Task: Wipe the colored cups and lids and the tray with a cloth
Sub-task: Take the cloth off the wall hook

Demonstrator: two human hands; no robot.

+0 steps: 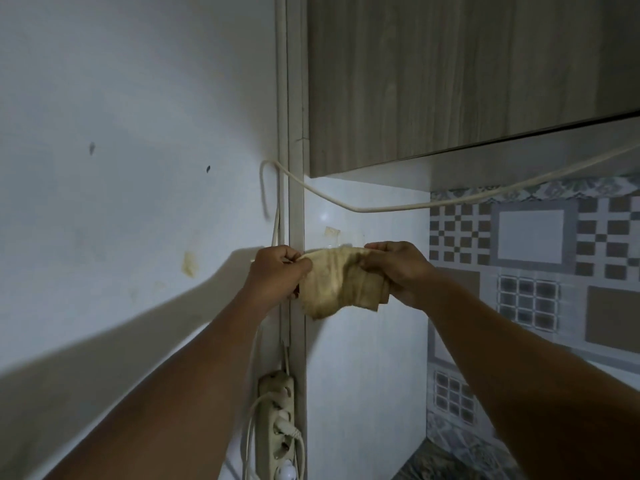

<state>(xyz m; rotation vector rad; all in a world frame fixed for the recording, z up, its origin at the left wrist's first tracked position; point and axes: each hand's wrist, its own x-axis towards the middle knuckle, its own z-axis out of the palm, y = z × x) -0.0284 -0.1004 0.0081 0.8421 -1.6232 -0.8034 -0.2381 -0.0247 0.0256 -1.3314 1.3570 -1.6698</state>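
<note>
A yellowish, stained cloth point(334, 282) hangs bunched between my two raised hands, close to the white wall. My left hand point(275, 273) pinches its left edge with curled fingers. My right hand point(398, 271) grips its right side, fingers wrapped over the folds. No cups, lids or tray are in view.
A wood-grain upper cabinet point(450, 81) hangs overhead at the right. A white cable point(381, 207) droops across the wall behind the hands. A power strip point(277, 420) with plugs is mounted low on the wall trim. Patterned tiles point(533, 258) cover the right wall.
</note>
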